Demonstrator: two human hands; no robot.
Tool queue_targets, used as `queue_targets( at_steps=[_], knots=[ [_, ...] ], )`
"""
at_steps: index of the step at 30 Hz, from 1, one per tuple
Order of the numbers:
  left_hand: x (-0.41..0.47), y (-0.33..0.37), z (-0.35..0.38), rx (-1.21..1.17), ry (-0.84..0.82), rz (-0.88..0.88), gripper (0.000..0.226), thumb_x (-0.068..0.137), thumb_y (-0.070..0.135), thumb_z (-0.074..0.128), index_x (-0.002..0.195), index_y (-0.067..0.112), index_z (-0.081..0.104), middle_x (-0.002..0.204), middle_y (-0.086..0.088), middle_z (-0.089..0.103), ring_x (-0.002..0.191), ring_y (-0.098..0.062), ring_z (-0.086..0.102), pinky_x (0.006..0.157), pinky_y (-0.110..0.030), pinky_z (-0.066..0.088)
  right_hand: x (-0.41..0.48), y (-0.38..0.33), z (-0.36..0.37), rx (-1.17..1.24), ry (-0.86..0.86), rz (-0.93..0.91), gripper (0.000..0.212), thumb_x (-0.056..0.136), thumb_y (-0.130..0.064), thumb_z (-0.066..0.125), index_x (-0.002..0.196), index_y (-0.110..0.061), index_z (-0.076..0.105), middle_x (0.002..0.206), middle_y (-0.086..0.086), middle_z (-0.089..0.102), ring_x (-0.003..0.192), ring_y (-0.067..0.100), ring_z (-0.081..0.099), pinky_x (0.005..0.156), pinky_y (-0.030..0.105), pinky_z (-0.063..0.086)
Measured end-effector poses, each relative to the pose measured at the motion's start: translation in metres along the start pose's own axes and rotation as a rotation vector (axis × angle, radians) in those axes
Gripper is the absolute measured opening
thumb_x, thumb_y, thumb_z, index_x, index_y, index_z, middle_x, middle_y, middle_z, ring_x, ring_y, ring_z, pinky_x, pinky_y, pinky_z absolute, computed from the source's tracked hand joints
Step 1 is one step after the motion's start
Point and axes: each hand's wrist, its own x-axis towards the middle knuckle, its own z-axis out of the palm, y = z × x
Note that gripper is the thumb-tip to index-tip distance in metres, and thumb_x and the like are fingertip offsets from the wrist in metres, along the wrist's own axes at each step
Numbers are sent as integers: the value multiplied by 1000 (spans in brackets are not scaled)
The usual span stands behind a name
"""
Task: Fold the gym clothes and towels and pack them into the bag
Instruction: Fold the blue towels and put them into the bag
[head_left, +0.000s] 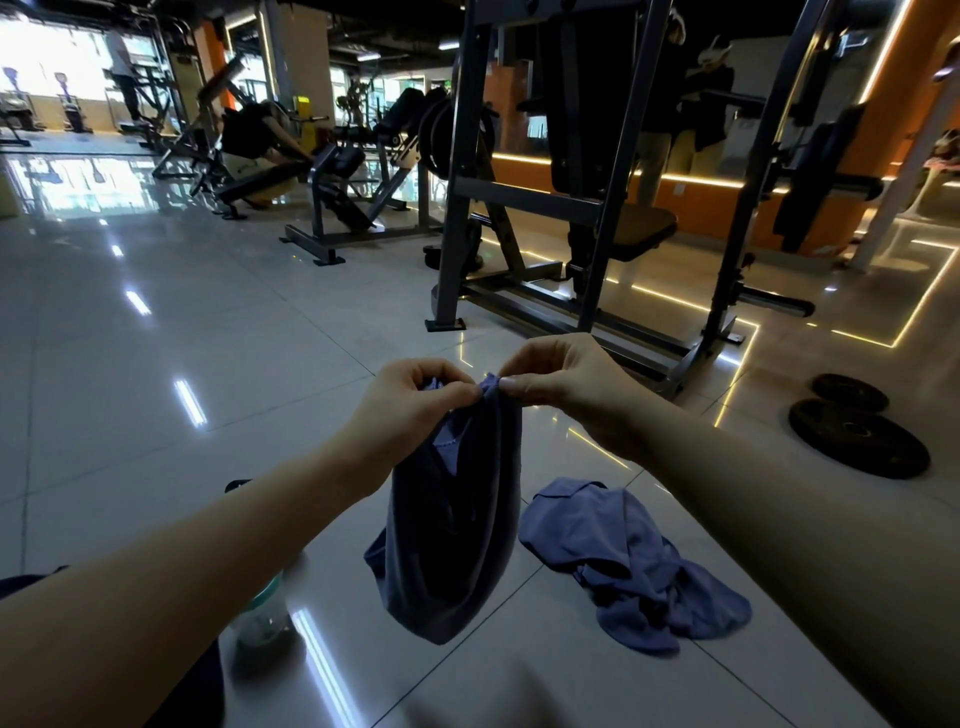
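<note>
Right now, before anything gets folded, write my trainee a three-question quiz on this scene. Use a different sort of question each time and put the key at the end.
1. True or false: the dark blue cloth is already folded flat and set down.
2. Which pinches its top edge? A) the left hand alone; B) the right hand alone; C) both hands.
3. Fill the gap: the crumpled blue garment lies on the floor to the ___ of the hanging cloth.

Key: 1 false, it hangs unfolded from the hands; 2 C; 3 right.
</note>
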Motion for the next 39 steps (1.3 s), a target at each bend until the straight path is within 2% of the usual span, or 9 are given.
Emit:
queue_targets(
  at_steps=[6,11,14,18,20,25,30,35,39],
  knots=[
    [1,3,-5,-18,-31,-14,11,91,11,71,96,4,76,95,-15,72,83,-15,67,70,-19,52,-1,-3,2,-8,-76,-42,8,93,-2,64,97,-5,71,97,5,73,98,19,70,89,31,57],
    [2,0,-3,-13,21,-85,9,89,10,73,93,3,77,87,-20,71,72,-14,61,61,-17,49,-2,-4,3,-48,-92,-78,7,92,-2,65,97,-4,70,98,6,70,93,12,67,80,24,54],
    [1,-2,-2,-10,70,-95,7,90,10,73,90,5,77,79,-9,73,68,-7,64,61,-16,49,-2,-3,1,-43,-138,-72,8,95,-4,61,100,-7,67,101,11,67,91,19,62,78,29,50],
    [1,-1,-5,-55,15,-124,10,90,11,71,93,2,75,86,-12,73,73,-17,62,66,-24,51,-3,0,2,12,-196,-22,14,98,-1,55,103,-7,66,98,9,66,88,16,61,75,26,50],
    [0,-1,-3,-73,-47,-138,9,90,10,71,93,2,75,84,-12,70,72,-16,61,63,-23,51,-3,0,4,20,-180,-22,17,98,2,52,104,-6,66,99,8,67,89,17,61,77,26,52],
    [0,-1,-2,-97,-109,-130,15,91,5,69,100,-6,72,83,-10,71,73,-10,68,63,-16,51,-1,1,7,-10,-81,-44,17,98,0,55,101,-8,69,101,11,70,94,25,63,84,39,51],
    [0,-2,2,-204,-94,-185,13,92,2,65,102,-5,71,73,-5,69,60,-7,65,54,-16,49,-2,0,7,-5,-48,-30,13,97,-5,59,100,-12,70,100,8,71,94,25,66,85,40,54],
    [1,-3,4,-317,-74,-208,8,92,0,65,97,-2,71,75,-6,71,61,-10,67,55,-18,51,-2,-1,9,-19,41,-25,7,95,-6,62,99,-7,68,98,12,69,86,21,67,70,28,58],
    [4,-7,3,-331,-65,-192,8,90,0,67,96,0,73,86,-11,72,77,-18,71,68,-25,55,-2,-1,11,-22,77,-27,6,95,-5,63,96,-8,68,97,12,69,82,18,68,67,27,59]
  ],
)
